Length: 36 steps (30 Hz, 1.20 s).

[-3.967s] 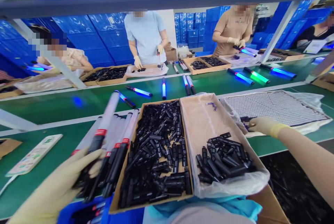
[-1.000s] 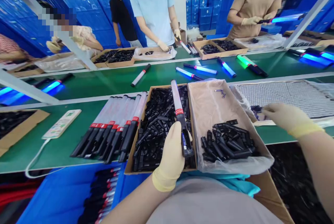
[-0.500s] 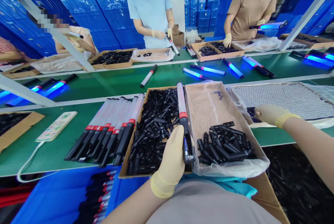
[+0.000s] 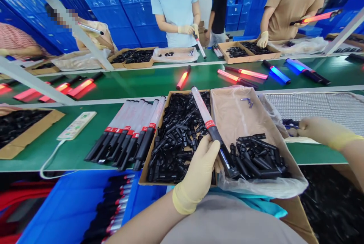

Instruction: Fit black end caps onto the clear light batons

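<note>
Head view: the left hand (image 4: pixel 200 168), in a pale glove, is closed round the black handle of a light stick (image 4: pixel 210 122). The stick slants over the line where two boxes meet, its clear end pointing up and away, its handle's end over the right-hand box. Something blue and silver shows in the handle's open side. The right hand (image 4: pixel 324 134), also gloved, is well apart from the left, its bent fingertips by small dark parts (image 4: pixel 288 122) at the near corner of a grid-like tray (image 4: pixel 315 109); whether they grip one I cannot tell, as the fingers hide the spot.

The left cardboard box (image 4: pixel 144 173) is full of black pieces (image 4: pixel 179 130). The plastic-lined box (image 4: pixel 231 111) beside it has more black pieces (image 4: pixel 261 156) heaped at its near end. Left of both, a row of light sticks (image 4: pixel 125 134) lies on the green table (image 4: pixel 36 163), near a white power strip (image 4: pixel 76 125). Beyond, red sticks (image 4: pixel 183 78) and blue sticks (image 4: pixel 275 72) glow on a green belt (image 4: pixel 150 84).
</note>
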Motion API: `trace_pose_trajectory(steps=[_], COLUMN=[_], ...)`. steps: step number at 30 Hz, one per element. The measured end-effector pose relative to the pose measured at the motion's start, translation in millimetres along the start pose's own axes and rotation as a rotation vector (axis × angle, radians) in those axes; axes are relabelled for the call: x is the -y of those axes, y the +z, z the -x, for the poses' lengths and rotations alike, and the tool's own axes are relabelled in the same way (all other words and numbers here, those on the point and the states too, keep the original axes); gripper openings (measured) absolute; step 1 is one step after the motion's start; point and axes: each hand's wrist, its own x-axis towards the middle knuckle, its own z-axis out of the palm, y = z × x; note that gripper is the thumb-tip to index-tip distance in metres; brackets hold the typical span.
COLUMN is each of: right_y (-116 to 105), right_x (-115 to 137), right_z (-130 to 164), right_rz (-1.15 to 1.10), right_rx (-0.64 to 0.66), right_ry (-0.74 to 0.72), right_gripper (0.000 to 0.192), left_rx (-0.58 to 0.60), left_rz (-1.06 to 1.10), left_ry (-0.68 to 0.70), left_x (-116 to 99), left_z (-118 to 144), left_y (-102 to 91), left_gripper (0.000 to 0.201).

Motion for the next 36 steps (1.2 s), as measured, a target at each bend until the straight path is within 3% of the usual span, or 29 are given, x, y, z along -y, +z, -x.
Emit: trace_pose_trajectory(steps=[3, 6, 10, 15, 22, 24, 26, 29, 31, 33, 36], right_y=[-9, 3, 22, 16, 25, 27, 22, 12, 9, 12, 21], right_x=[36, 92, 154, 161, 169, 165, 143, 82, 39, 7, -12], right_z=[58, 119, 152, 151, 160, 156, 141, 94, 56, 21, -10], right_rz=[-0.250, -0.667, -0.545, -0.436, -0.409, -0.410, -0.393, -0.217, 0.034, 0.097, 0.136], right_rx=[0.067, 0.119, -0.035, -0.257, -0.240, -0.257, -0.337, -0.401, -0.081, 0.090, 0.182], right_ry=[-0.043, -0.253, -0.496, -0.683, -0.812, -0.835, -0.757, -0.297, 0.018, 0.046, 0.007], right_gripper=[0.027, 0.034, 0.015, 0.010, 0.017, 0.024, 0.031, 0.038, 0.041, 0.037, 0.031], left_rx=[0.034, 0.048, 0.115, 0.143, 0.129, 0.128, 0.093, -0.027, -0.090, -0.108, -0.111], left_rz=[0.000, 0.014, 0.004, 0.000, 0.027, 0.059, 0.143, 0.317, 0.385, 0.396, 0.383], left_ry=[-0.002, -0.006, 0.019, 0.020, 0.000, -0.034, -0.047, -0.067, -0.093, -0.104, -0.100], left_x=[4, 9, 12, 6, 5, 2, -9, -32, -46, -52, -50], left_z=[-2, -6, -6, 1, 3, 2, 1, -2, -3, -2, 1], left_y=[-0.4, 4.3, 10.9, 8.9, 6.9, 6.5, 3.8, -3.6, -8.1, -10.5, -10.2], left_gripper=[0.041, 0.045, 0.050, 0.050, 0.047, 0.043, 0.037, 0.032, 0.031, 0.032, 0.033])
